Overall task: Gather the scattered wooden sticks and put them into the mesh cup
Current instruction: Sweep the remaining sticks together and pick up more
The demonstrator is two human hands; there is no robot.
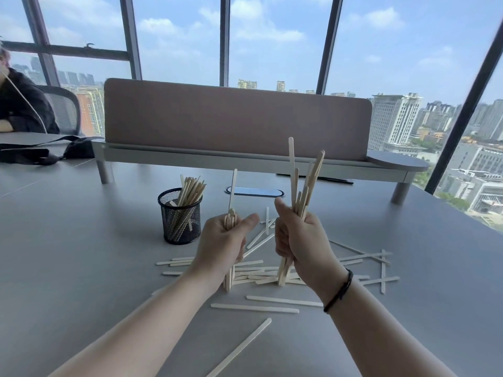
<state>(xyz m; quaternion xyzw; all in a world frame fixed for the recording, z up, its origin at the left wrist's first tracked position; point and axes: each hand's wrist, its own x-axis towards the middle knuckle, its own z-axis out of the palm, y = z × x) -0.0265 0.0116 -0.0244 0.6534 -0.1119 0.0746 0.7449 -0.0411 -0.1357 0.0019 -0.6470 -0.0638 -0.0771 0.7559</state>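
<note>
A black mesh cup (180, 221) stands upright on the grey table, holding several wooden sticks that lean right. My left hand (223, 244) grips a small upright bundle of sticks (232, 194), just right of the cup. My right hand (299, 240) is closed around a bigger bundle of sticks (302, 180) that fans upward, its lower ends touching the table. Several loose wooden sticks (254, 308) lie scattered flat on the table beneath and around both hands.
The grey table (81, 254) carries a pink divider panel (236, 121) on a raised shelf at the back. A phone (254, 191) lies behind the cup. A black bag (40, 152) and a seated person are at far left.
</note>
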